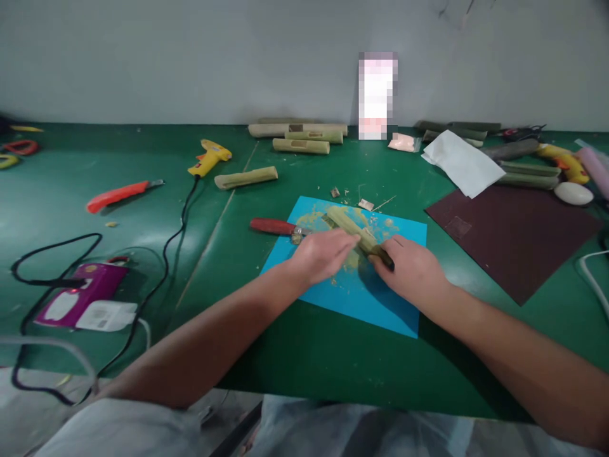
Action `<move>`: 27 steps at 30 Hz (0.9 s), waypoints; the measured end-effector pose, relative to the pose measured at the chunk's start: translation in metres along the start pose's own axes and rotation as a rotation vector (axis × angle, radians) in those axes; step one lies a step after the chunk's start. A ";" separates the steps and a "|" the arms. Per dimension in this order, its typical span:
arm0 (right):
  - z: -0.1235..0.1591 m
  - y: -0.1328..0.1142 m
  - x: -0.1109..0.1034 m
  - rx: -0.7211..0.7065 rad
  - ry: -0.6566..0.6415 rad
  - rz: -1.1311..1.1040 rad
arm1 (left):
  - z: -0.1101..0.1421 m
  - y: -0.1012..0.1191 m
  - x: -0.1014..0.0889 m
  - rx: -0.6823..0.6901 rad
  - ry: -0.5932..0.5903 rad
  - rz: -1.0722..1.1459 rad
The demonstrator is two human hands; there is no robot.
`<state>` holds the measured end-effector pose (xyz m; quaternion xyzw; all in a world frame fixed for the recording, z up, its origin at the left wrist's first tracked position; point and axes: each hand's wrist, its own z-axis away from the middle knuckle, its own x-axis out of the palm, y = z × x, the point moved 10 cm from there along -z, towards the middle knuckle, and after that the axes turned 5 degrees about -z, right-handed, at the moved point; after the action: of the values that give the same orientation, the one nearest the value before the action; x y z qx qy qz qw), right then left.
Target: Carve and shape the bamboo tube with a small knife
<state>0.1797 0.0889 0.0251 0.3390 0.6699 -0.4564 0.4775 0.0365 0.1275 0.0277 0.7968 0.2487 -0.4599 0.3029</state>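
A pale green bamboo piece (347,221) lies slantwise over the blue sheet (366,310), its dark end toward me. My right hand (413,263) is closed around that near end. My left hand (326,254) is closed, its fingertips against the bamboo's side near the middle; whatever they pinch is hidden or too small to name. Left of this hand lies a red-handled tool (272,226), its metal end partly behind the hand. Yellowish shavings (311,217) are scattered on the sheet around the bamboo.
Several cut bamboo pieces (301,146) lie along the wall. On the left are a yellow glue gun (209,158), a red utility knife (118,195) and a purple power strip (102,285) with cords. A dark brown sheet (514,235) and white paper (461,164) lie right.
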 end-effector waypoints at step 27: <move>0.000 0.000 0.000 0.003 -0.015 0.026 | -0.004 -0.010 -0.005 -0.073 0.024 -0.014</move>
<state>0.1798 0.0888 0.0246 0.3451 0.6610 -0.4538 0.4879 0.0297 0.1365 0.0309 0.7889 0.2745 -0.4430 0.3255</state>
